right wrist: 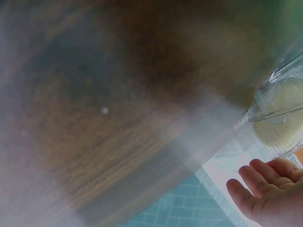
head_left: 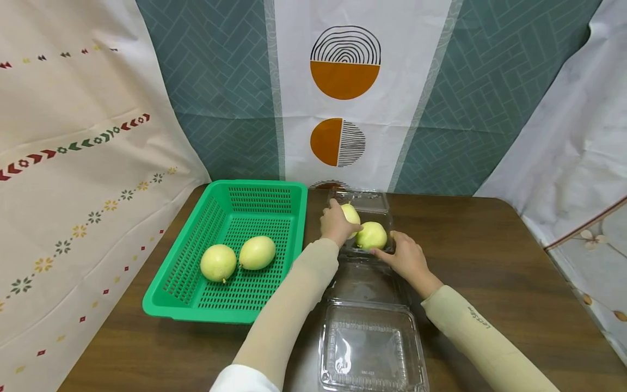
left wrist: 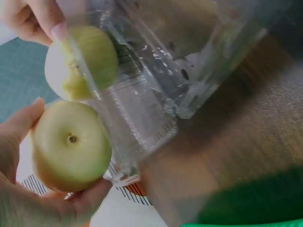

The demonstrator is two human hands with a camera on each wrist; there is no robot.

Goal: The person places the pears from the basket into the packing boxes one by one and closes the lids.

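Observation:
In the head view my left hand [head_left: 336, 223] grips a round, pale yellow-green fruit [head_left: 350, 216] over a clear plastic clamshell container [head_left: 390, 220]. The left wrist view shows this fruit [left wrist: 71, 144] between thumb and fingers, its small dark dimple facing the camera. Beside it, in the container, is a second such fruit [head_left: 372, 236]. My right hand [head_left: 407, 258] rests at the container's near right corner, its thumb by the second fruit. In the right wrist view that hand's fingers [right wrist: 265, 182] are relaxed alongside the clear wall.
A green plastic basket [head_left: 164, 294] stands to the left with two similar fruits [head_left: 218, 263] in it. Another open clear container [head_left: 364, 348] lies nearer on the brown wooden table [head_left: 470, 261]. Patterned cloths [head_left: 225, 81] hang behind and at the sides.

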